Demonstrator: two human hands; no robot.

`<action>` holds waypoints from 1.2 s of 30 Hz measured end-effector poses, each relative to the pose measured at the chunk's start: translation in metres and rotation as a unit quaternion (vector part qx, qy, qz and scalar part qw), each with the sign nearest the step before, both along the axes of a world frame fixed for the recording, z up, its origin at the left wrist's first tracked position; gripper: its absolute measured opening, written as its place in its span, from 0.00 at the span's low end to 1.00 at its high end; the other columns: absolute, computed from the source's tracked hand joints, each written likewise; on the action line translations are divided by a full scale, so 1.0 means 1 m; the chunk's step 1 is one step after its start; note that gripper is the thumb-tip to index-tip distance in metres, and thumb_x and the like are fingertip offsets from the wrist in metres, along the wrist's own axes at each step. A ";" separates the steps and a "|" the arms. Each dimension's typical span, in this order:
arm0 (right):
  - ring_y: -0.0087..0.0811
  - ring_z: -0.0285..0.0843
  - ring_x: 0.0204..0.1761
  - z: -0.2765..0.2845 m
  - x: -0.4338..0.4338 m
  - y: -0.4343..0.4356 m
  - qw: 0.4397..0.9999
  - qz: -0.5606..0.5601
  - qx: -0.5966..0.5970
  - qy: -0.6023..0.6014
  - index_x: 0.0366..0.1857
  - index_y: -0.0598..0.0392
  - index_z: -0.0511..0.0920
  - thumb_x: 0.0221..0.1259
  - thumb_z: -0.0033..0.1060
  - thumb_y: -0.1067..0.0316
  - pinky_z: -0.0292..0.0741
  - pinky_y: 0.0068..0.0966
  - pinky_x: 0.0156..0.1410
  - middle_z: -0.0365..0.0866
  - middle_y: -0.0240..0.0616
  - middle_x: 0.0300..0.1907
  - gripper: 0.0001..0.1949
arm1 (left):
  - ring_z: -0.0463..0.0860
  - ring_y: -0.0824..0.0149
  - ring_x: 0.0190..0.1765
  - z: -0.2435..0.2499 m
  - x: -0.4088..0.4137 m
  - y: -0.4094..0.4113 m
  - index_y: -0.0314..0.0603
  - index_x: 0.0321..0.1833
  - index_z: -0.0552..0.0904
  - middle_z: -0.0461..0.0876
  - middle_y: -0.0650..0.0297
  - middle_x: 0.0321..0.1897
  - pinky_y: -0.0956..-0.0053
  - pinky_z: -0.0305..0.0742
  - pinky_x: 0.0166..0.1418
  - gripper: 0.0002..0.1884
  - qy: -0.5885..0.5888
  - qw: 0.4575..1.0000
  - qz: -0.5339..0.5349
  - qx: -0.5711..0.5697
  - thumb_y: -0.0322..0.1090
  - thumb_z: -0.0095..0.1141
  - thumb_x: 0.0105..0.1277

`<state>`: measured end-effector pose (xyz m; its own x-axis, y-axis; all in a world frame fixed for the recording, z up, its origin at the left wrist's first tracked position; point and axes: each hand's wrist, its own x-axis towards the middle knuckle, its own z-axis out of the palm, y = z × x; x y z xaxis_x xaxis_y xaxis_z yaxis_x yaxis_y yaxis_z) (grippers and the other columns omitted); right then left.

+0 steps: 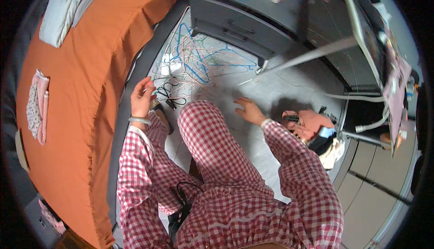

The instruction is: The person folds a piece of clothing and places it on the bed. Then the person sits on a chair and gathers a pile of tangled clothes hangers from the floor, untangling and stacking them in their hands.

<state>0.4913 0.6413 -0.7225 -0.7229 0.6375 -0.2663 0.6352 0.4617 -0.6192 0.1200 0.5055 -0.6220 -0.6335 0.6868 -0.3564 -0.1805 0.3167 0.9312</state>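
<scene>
On the left, my left hand point(139, 96), with a pale bangle point(139, 120) on its wrist, is raised beside the bed's edge. Its fingers are curled toward the thumb; a thin teal bit shows by the fingertips, and I cannot tell whether it is held. A tangled pile of clothes hangers point(200, 59), pink, blue and green, lies on the floor beyond this hand. Black cord point(166, 91) lies at the pile's near side. My right hand point(250, 111) is over the grey floor, right of my knee, fingers apart and holding nothing.
An orange-covered bed point(74, 89) runs along the left, with folded clothes point(38, 108) on it. A dark drawer cabinet point(237, 21) stands ahead. A clothes pile point(312, 127) lies at the right near a pale hose point(369, 123). A slanting metal leg point(312, 54) crosses the right side.
</scene>
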 end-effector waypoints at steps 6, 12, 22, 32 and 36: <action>0.49 0.66 0.62 -0.131 -0.115 0.077 0.982 0.114 -0.012 -0.152 0.57 0.53 0.72 0.58 0.53 0.62 0.67 0.37 0.64 0.71 0.52 0.58 0.21 | 0.77 0.67 0.52 0.017 0.003 -0.010 0.38 0.59 0.72 0.76 0.60 0.54 0.74 0.74 0.52 0.19 -0.091 0.995 0.040 0.013 0.38 0.52 0.68; 0.50 0.73 0.54 -0.241 -0.199 0.115 0.982 -0.115 0.127 -0.074 0.55 0.55 0.72 0.57 0.54 0.62 0.71 0.41 0.59 0.75 0.49 0.53 0.21 | 0.77 0.68 0.52 0.017 -0.002 -0.021 0.36 0.57 0.73 0.76 0.59 0.54 0.75 0.75 0.50 0.17 -0.127 0.989 0.079 -0.022 0.37 0.50 0.69; 0.47 0.73 0.52 -0.243 -0.168 0.043 0.953 0.133 0.055 -0.266 0.46 0.49 0.79 0.56 0.58 0.58 0.73 0.41 0.56 0.75 0.45 0.50 0.15 | 0.78 0.71 0.48 0.018 -0.001 -0.017 0.35 0.55 0.75 0.77 0.61 0.50 0.78 0.75 0.47 0.15 -0.160 0.982 0.102 -0.007 0.34 0.51 0.69; 0.50 0.72 0.51 -0.214 -0.106 0.042 0.990 0.039 -0.028 -0.134 0.46 0.57 0.74 0.54 0.60 0.59 0.72 0.41 0.54 0.74 0.49 0.49 0.18 | 0.78 0.68 0.50 0.021 0.001 -0.014 0.37 0.54 0.75 0.78 0.60 0.51 0.75 0.75 0.50 0.15 -0.128 0.988 0.082 -0.002 0.36 0.50 0.70; 0.42 0.77 0.46 -0.222 -0.105 0.033 0.982 -0.064 -0.159 -0.074 0.47 0.59 0.73 0.53 0.63 0.61 0.75 0.35 0.49 0.76 0.46 0.48 0.20 | 0.78 0.68 0.50 0.018 0.002 -0.015 0.37 0.55 0.75 0.78 0.60 0.51 0.76 0.75 0.49 0.15 -0.135 0.988 0.072 0.013 0.37 0.50 0.70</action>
<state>0.3864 0.6745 -0.9449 -0.5808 0.5883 -0.5626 0.7693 0.1706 -0.6157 0.1222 0.4904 -0.6038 -0.6091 0.6083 -0.5089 -0.4647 0.2462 0.8505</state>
